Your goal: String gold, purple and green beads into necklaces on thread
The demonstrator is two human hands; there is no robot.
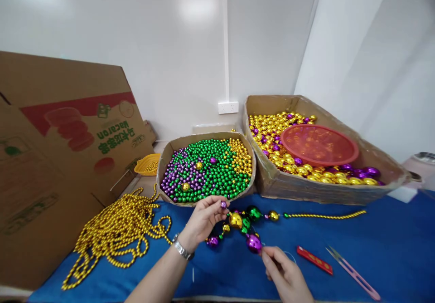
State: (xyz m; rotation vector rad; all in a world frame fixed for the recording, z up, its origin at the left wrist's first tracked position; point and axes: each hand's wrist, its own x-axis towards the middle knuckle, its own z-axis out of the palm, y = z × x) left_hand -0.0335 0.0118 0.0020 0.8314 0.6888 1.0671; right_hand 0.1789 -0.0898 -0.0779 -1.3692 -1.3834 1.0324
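Note:
Between the thumb and fingers of my left hand (pixel 210 212) is a small purple bead (pixel 223 205), just in front of the bead box. My right hand (pixel 283 271) pinches the clear thread at the lower edge of a large purple bead (pixel 253 243); its fingertips hide most of that spot. Thin thread (pixel 290 255) curls out behind this hand. Between the hands lies a bead strand with a large gold bead (pixel 235 220), a green bead (pixel 253 213) and several smaller ones. A twisted gold bead chain (pixel 326 215) runs from it to the right.
A low cardboard box (pixel 162 176) holds green, purple and gold beads. The larger box (pixel 292 189) holds bigger beads and a red basin (pixel 319 145). Gold bead chains (pixel 118 230) pile left, by a tall carton (pixel 68 167). A red cutter (pixel 314 260) and pink tweezers (pixel 355 273) lie right.

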